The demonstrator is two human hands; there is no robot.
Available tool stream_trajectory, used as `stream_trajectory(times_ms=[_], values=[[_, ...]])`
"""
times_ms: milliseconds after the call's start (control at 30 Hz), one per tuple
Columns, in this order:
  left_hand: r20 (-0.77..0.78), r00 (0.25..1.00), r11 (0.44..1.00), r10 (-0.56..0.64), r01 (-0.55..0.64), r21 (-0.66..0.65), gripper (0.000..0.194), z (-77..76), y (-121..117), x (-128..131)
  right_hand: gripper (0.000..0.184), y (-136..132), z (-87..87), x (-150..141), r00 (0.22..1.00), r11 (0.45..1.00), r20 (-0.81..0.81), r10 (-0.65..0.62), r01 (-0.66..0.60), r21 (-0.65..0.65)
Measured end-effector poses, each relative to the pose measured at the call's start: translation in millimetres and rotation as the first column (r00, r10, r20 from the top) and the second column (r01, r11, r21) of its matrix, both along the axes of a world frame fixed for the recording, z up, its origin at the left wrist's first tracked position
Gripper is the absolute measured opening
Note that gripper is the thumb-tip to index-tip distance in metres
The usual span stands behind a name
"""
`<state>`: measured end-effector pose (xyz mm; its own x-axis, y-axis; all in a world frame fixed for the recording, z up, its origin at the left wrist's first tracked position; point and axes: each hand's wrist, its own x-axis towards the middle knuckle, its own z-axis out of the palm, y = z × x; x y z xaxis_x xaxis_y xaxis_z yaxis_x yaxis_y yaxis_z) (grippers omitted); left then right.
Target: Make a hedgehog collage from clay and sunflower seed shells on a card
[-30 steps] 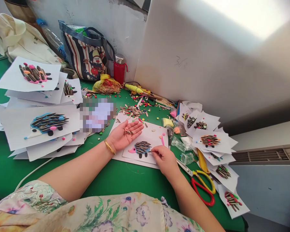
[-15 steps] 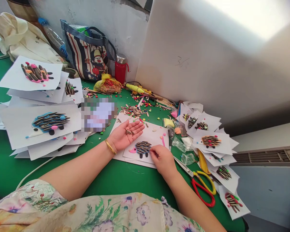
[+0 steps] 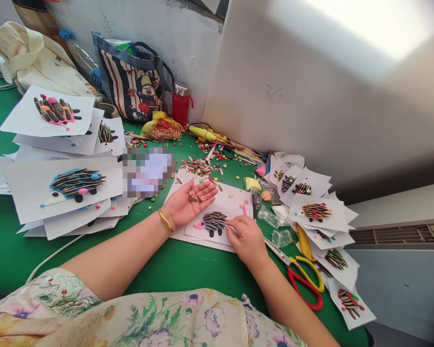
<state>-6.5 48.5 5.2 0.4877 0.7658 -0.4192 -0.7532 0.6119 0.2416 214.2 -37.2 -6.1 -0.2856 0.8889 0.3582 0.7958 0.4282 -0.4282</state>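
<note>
Pixelated item (image 3: pixel 148 172) unidentifiable; paper (image 3: pixel 234 208) partly hidden by right hand (image 3: pixel 249 240); floral garment (image 3: pixel 188 322) cut off below.

Craft table; home or workshop, cannot tell. Green table (image 3: pixel 198 270) is spreading beneath the hands. A seed-hedgehog card (image 3: pixel 215 220) is lying between left hand (image 3: pixel 191 202) and right hand (image 3: pixel 249 238). Similar cards are forming a left pile (image 3: pixel 63 188) and a right pile (image 3: pixel 316 212), outside each hand. Beyond the hands, seeds (image 3: pixel 198 167) are lying scattered. Scissors (image 3: pixel 286 259) are resting beside the right wrist. Past the left hand, bag (image 3: pixel 132 82) and flask (image 3: pixel 181 108) are standing near a marked wall (image 3: pixel 198 43).
</note>
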Motion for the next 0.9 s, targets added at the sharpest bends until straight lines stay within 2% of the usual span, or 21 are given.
stream_trajectory(times_ms=[100, 233, 400, 500, 600, 733, 900], values=[[0.022, 1.0, 1.0, -0.013, 0.013, 0.015, 0.048, -0.4, -1, 1, 0.019, 3, 12.8, -5, 0.999, 0.999, -0.035, -0.001, 0.002, 0.046], [0.073, 0.996, 0.998, -0.049, 0.045, 0.05, 0.052, 0.3, -2, 1, 0.019, 22, 27.5, -28, 0.996, 0.994, -0.005, 0.09, -0.089, 0.056], [0.085, 0.992, 0.991, -0.097, 0.088, 0.104, 0.054, 2.4, -4, 1, 0.021, 53, 31.3, -61, 0.987, 0.988, 0.035, 0.155, -0.155, -0.011], [0.104, 0.989, 0.989, -0.104, 0.092, 0.117, 0.054, 2.7, -4, 1, 0.02, 62, 33.3, -66, 0.983, 0.982, 0.011, 0.182, -0.181, -0.05], [0.113, 0.989, 0.991, -0.092, 0.08, 0.109, 0.056, 2.8, -3, 0, 0.021, 63, 38.7, -53, 0.992, 0.99, -0.023, 0.122, -0.123, -0.062], [0.069, 0.996, 0.997, -0.049, 0.045, 0.06, 0.055, 2.6, -2, 0, 0.032, 53, 41.3, -18, 0.994, 0.997, -0.085, 0.064, -0.067, -0.033], [0.043, 0.999, 0.999, -0.011, 0.009, 0.03, 0.052, 0.3, 0, 0, 0.023, 26, 23.7, 17, 0.986, 0.981, -0.152, -0.072, 0.043, -0.188]])
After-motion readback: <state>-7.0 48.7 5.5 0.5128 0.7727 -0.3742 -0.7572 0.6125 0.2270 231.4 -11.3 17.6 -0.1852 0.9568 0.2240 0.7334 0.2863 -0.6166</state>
